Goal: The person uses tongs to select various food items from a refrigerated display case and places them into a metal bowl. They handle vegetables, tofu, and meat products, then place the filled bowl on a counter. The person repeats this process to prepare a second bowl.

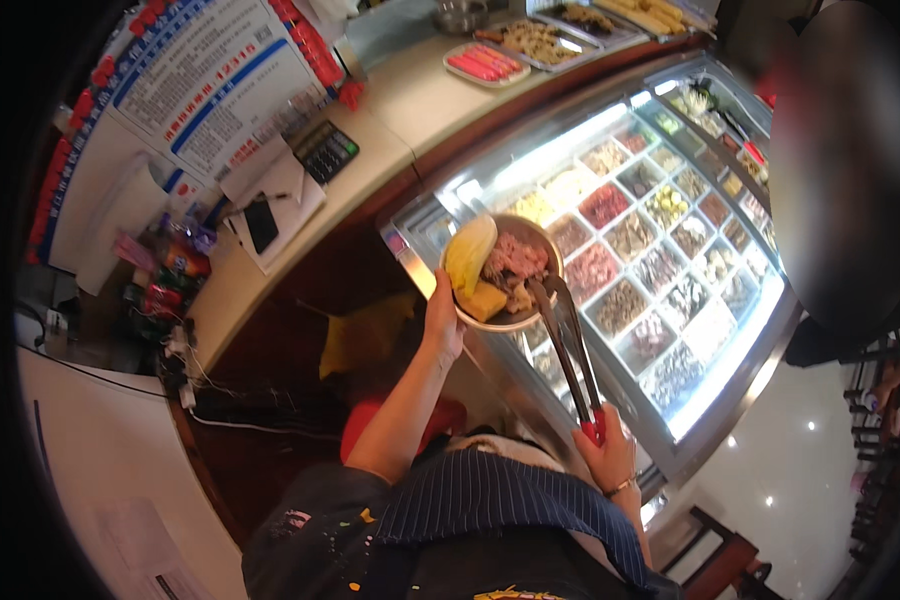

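My left hand point(444, 318) grips the rim of a round metal bowl point(511, 323) from its left side. Inside the bowl lie a pale yellow-green cabbage leaf point(470, 256), a yellow block-like piece point(482, 300) and pinkish raw meat point(518, 258). Long tongs point(566, 345) with red handle parts are held in my right hand point(607, 452). The tongs' dark tips reach the bowl's right edge by the meat; whether they pinch anything I cannot make out. Beyond the bowl stands a lit display case point(660, 250) with several compartments of meats, mushrooms and other foods.
On the counter at left are a calculator-like keypad device point(330, 152), a phone point(261, 226) on papers and bundled small packages point(182, 262). Farther back sit a plate of red-pink sticks point(487, 64) and food trays point(545, 42). Another person point(850, 180) stands at the right. Cables point(260, 428) hang below the counter.
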The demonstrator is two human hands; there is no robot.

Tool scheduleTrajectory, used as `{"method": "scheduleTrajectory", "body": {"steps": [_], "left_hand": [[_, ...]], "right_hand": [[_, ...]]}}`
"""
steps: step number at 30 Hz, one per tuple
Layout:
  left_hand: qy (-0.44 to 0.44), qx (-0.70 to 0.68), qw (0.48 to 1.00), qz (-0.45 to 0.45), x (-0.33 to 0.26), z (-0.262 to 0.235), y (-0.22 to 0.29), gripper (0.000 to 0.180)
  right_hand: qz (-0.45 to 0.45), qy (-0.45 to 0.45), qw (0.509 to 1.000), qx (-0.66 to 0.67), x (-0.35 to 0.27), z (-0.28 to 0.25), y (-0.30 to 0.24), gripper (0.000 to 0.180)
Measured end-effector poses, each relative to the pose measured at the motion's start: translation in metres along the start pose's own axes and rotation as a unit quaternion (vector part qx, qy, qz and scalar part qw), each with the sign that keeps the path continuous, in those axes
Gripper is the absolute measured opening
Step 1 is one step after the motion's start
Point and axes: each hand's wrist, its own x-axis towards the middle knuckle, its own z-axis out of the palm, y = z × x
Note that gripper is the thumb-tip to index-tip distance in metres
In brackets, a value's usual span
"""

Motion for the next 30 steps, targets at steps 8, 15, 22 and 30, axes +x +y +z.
{"method": "scheduleTrajectory", "body": {"steps": [8, 15, 22, 30], "left_hand": [[-0.017, 0.057, 0.998, -0.018, 0.036, 0.019, 0.049, 0.053], [-0.141, 0.002, 0.989, 0.053, 0.154, 0.019, 0.114, 0.047], [-0.206, -0.002, 0.978, 0.024, 0.277, -0.001, 0.191, 0.053], [-0.063, -0.042, 0.994, 0.075, 0.388, -0.026, 0.26, 0.066]], "right_hand": [[0.039, 0.042, 0.96, 0.274, 0.063, 0.014, -0.005, 0.046], [0.13, 0.154, 0.928, 0.315, 0.105, 0.037, 0.0, 0.051], [0.223, 0.351, 0.846, 0.334, 0.131, 0.07, -0.021, 0.046], [0.052, 0.725, 0.606, 0.323, 0.115, -0.039, -0.053, 0.029]]}}
